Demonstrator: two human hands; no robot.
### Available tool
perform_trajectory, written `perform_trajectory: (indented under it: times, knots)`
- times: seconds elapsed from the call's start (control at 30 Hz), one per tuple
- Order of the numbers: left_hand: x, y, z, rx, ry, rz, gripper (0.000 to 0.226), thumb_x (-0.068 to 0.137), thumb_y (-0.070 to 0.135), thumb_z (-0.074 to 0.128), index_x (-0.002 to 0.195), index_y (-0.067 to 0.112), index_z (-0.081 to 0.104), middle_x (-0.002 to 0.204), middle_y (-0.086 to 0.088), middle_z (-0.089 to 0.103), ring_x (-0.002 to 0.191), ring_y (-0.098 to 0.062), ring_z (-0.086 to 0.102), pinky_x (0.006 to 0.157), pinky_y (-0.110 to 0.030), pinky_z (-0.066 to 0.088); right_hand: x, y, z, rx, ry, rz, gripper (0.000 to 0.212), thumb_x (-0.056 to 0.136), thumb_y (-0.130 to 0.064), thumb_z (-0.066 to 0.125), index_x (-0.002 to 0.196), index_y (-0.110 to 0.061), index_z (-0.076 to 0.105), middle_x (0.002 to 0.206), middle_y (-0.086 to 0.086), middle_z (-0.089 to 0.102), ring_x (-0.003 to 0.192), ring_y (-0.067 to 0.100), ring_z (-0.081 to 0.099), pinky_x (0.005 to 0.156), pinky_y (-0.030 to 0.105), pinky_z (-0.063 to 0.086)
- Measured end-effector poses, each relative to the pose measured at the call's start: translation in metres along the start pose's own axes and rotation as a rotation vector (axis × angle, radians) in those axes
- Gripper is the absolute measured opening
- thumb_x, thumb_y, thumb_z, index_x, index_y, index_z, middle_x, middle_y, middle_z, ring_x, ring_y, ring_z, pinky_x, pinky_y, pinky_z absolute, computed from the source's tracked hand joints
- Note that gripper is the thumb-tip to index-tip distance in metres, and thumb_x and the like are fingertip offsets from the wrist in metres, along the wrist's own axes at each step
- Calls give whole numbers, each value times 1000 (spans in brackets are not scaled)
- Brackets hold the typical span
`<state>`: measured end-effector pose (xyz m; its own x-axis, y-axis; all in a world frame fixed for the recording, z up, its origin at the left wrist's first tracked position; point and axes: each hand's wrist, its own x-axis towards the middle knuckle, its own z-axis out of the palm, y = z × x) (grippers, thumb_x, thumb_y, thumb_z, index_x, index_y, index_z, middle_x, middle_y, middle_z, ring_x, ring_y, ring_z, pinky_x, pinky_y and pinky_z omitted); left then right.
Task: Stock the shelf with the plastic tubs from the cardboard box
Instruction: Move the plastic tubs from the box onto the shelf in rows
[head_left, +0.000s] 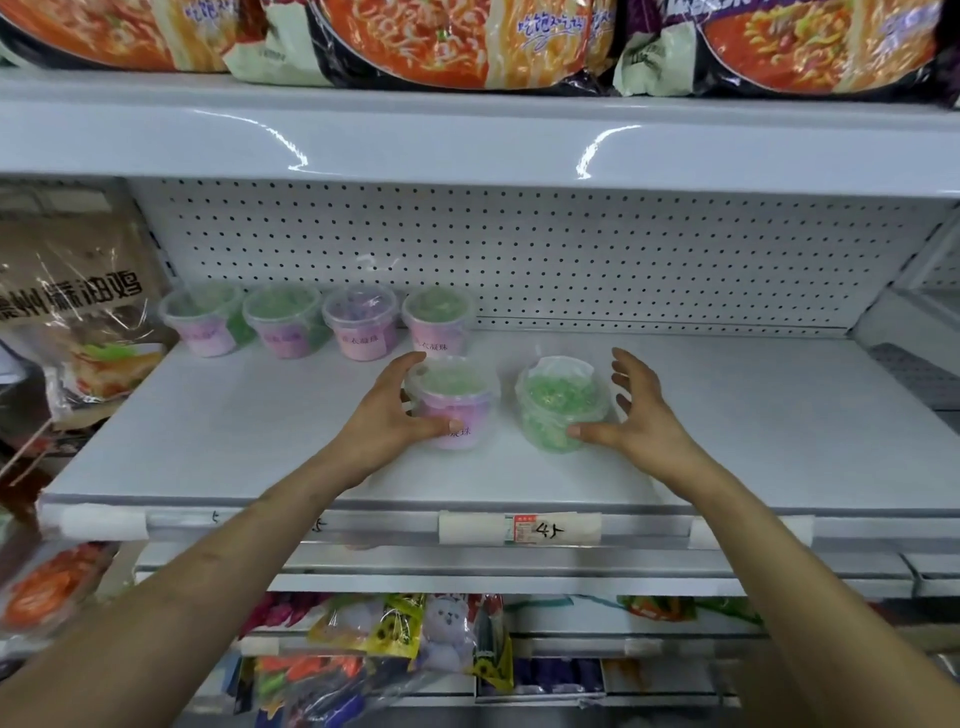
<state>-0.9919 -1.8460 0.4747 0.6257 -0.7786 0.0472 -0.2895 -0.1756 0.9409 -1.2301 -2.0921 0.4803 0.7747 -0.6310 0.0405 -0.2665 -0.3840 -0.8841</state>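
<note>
Two clear plastic tubs of green beads stand on the white shelf (260, 441). My left hand (387, 410) grips the tub with the pink label (460, 400), thumb on its front and fingers curled round its far left side. My right hand (636, 410) is beside the tub with its green side showing (558, 405); only the thumb touches its lower front, and the fingers are spread clear of its right side. Several more tubs (358, 322) stand in a row at the back left against the pegboard. No cardboard box is in view.
A brown food packet (78, 322) leans at the shelf's left end. Large noodle bags (467, 36) fill the shelf above. Snack packets (415, 639) hang below. A price tag (519, 527) sits on the shelf's front rail. Bare shelf surface stretches to the right of the tubs.
</note>
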Motion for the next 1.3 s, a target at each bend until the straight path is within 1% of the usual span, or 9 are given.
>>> perform_trajectory:
  times: [0.13,0.27,0.4,0.53,0.67,0.83,1.0,1.17,1.3]
  knots:
    - [3,-1,4,-32,-19,5,99,70,29,97,149,37,38,142,18,52,126,-8,58,97,-23,54,5,-16,-7,-21,-72,-27,109,74,-36,95,160,-37,28,159,-14,25,142,9,34,113,29,34]
    - [6,-4,6,-24,-38,19,104,69,32,97,152,36,34,145,15,49,129,-10,56,102,-29,54,5,-19,3,-80,-107,-48,104,77,-32,93,161,-31,30,156,-10,29,141,8,36,115,29,35]
    - [8,-11,4,25,-72,35,110,67,41,96,153,39,29,151,15,43,134,-9,52,110,-35,50,5,-16,9,-95,-76,-56,101,78,-30,92,159,-29,32,155,-4,33,139,13,40,116,33,38]
    - [9,-16,6,35,-78,44,106,69,38,96,151,43,30,149,17,44,134,-7,52,111,-37,49,9,-14,6,-112,-54,-76,101,76,-31,94,158,-30,35,154,-6,36,137,14,43,115,36,41]
    - [11,-14,8,34,-71,49,106,68,39,96,151,42,30,146,19,45,132,-7,53,110,-33,50,12,-11,0,-108,-28,-62,101,75,-31,95,157,-30,36,154,-6,37,137,17,45,114,39,44]
    - [15,-9,16,52,-37,63,104,71,33,95,153,36,30,141,26,45,130,-5,53,101,-20,50,15,-7,-10,-128,2,-41,101,75,-33,94,157,-31,36,154,-5,36,137,19,45,115,45,45]
    - [17,-8,19,68,2,72,107,68,36,97,153,34,31,141,26,46,129,-4,53,100,-23,52,18,-6,-7,-133,12,-36,100,76,-35,93,157,-34,35,154,-7,36,138,17,44,115,46,45]
    - [14,1,16,52,25,79,100,68,32,97,147,40,37,136,31,48,123,4,55,92,-14,52,34,-11,0,-132,38,-39,102,75,-37,93,158,-31,35,155,-6,39,139,18,45,114,44,45]
    - [14,7,4,50,47,89,95,68,32,97,144,42,40,136,25,53,121,4,57,92,-16,52,55,-17,12,-121,50,-53,101,73,-37,94,157,-30,38,153,-5,41,138,17,46,115,44,45]
